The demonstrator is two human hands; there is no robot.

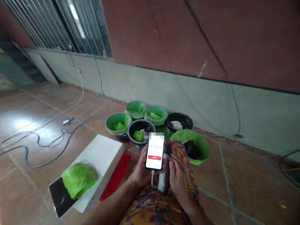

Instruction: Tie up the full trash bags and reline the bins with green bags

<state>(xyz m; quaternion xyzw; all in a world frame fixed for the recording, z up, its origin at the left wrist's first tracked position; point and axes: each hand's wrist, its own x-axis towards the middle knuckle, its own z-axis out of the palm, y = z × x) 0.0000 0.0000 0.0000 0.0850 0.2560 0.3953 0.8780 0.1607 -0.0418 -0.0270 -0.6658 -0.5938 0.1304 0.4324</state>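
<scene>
My left hand (140,172) is wrapped round a white smartphone (155,152), held upright above my lap. Its lit screen shows a row of zeros and a red button. A white cable hangs from the phone's bottom edge. My right hand (178,176) is curled against the phone's right side and grips a dark and white object (163,179) just under it, which I cannot make out. A colourful patterned cloth (185,162) covers my knee behind the hands.
Several bowls lined with green plastic (118,122) cluster on the tiled floor by the wall, with a black bowl (179,121) among them. A white box (98,162) carrying a green plastic bundle (78,178) lies at left beside a red mat (116,178). Blue and white cables (47,137) trail across the floor.
</scene>
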